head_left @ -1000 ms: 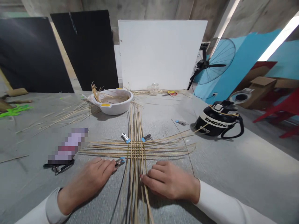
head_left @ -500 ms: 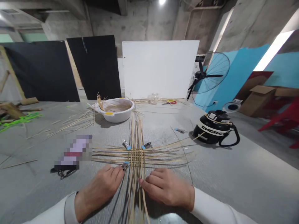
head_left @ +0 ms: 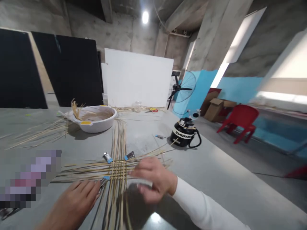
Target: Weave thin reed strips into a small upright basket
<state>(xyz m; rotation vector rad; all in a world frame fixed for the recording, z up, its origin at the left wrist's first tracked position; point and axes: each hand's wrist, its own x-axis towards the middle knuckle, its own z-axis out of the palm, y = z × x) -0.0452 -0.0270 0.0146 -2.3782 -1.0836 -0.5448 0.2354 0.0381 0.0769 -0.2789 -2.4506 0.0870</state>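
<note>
L hand: palm down, nr L of weave; fingers bent & drawn tog. at metal end of nr-L clip, holding it; thumb hidden.
R hand: over R strips of weave, bit blurred; fingers curled, thumb apart w/ gap btwn, approx. half spread; no hold on anything seen. Index tip nr R edge of plaited square, can't tell if touching.
Weave: flat on grey table, btwn hands; plaited square in ctr, strip ends running L, R, near & far.
Far corners of square: far-L clip & far-R clip, both blue-tipped metal.
Loose clip: on table, far R of weave, L of insulated jug.
Jug: black, white lettered band, handle on R; long strip reaching across its front.
Basin: far L, white w/ yellow grips, strips inside.
Far edge: clear jar; scissors to its R.
Beyond: white panel; fan, R of panel; red chair, far R.
</note>
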